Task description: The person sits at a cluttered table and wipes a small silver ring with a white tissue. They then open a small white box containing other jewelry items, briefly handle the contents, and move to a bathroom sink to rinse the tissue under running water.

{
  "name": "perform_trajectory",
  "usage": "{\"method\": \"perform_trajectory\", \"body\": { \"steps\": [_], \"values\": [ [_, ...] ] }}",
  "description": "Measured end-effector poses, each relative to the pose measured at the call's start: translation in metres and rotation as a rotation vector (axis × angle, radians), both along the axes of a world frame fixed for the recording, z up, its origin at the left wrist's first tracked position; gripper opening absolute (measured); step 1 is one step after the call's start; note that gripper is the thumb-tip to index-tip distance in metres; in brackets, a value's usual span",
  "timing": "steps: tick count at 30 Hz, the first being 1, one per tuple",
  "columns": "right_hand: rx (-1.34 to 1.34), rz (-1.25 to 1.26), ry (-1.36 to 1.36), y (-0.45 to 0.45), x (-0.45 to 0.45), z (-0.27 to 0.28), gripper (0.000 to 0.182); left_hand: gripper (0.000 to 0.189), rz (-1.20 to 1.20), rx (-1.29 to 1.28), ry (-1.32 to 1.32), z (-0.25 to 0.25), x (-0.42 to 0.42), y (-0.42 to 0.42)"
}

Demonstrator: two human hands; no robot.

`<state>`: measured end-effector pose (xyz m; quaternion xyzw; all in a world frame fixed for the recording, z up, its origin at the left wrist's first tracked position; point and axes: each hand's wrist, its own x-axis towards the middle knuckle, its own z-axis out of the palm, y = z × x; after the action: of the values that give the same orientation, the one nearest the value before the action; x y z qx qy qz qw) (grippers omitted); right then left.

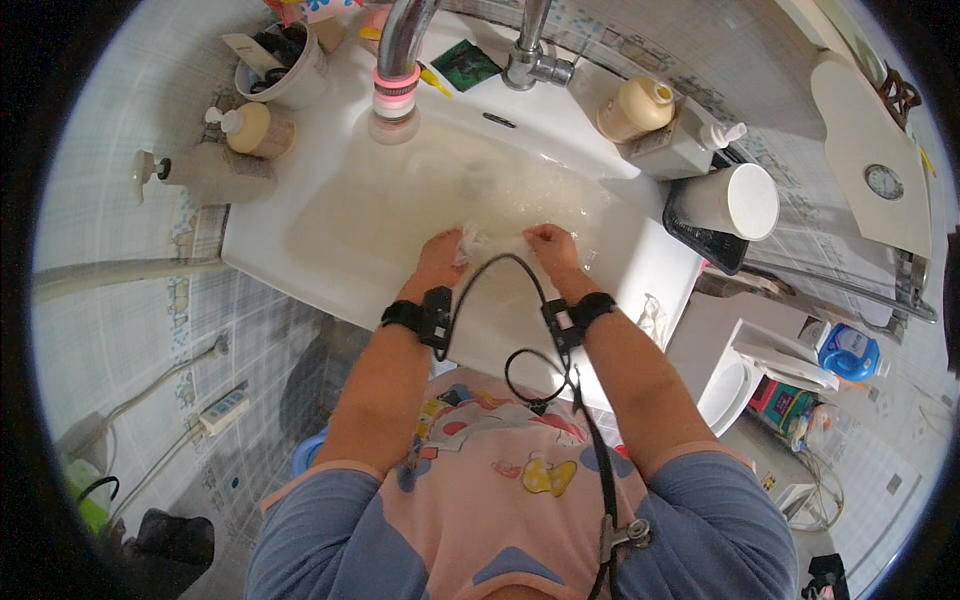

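A white washbasin [259,232] lies before me, holding cloudy, off-white water [360,202]. Both of my hands are low over its near half, at the water. Bunched in the fingers of my left hand [441,251] is a thin, wet white cloth [471,244], pale against the water. My right hand [553,246] is a short way to the right, its fingers curled and pinched at what looks like the cloth's other end. The stretch between the hands blends with the water, so its outline is hard to see.
A chrome faucet spout [405,37] with a pink-ringed nozzle hangs over the basin's far left. Pump bottles [259,131] stand on the left rim. On the right are a bottle [637,109] and a white cup [750,201]. A black cable [517,259] loops between my wrists.
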<state>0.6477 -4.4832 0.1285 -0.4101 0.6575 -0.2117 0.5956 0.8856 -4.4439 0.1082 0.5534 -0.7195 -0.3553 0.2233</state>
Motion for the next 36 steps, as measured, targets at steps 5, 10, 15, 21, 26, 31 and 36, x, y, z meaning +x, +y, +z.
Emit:
{"method": "perform_trajectory", "body": {
  "steps": [5, 10, 15, 21, 26, 31, 36],
  "values": [
    [-0.173, -0.022, -0.156, 0.007, 0.02, 0.035, 0.013, 0.028, 0.709, 1.172, 1.01, 0.076, -0.016, -0.032],
    [-0.081, -0.212, -0.478, 0.01, 0.033, 0.039, 0.008, 0.024, 0.43, 1.097, 0.941, 0.115, -0.022, -0.034],
    [0.086, -0.539, -0.617, -0.009, -0.008, 0.054, 0.005, 0.028, 0.456, 0.99, 0.753, 0.145, -0.006, -0.037],
    [0.103, -0.546, -0.593, -0.019, -0.034, 0.07, 0.006, 0.027, 0.305, 1.003, 0.83, 0.136, 0.029, -0.051],
    [-0.047, -0.559, -0.386, -0.022, -0.039, 0.054, 0.008, 0.033, 0.486, 0.619, 0.636, 0.122, 0.018, -0.058],
    [-0.496, -0.248, 0.145, -0.016, -0.025, -0.015, 0.023, 0.035, 0.749, 0.61, 0.619, 0.069, -0.009, -0.049],
    [-0.475, 0.444, 0.492, 0.001, 0.004, 0.017, 0.032, 0.028, 0.637, 0.76, 0.7, 0.055, -0.032, -0.038]
  ]
}}
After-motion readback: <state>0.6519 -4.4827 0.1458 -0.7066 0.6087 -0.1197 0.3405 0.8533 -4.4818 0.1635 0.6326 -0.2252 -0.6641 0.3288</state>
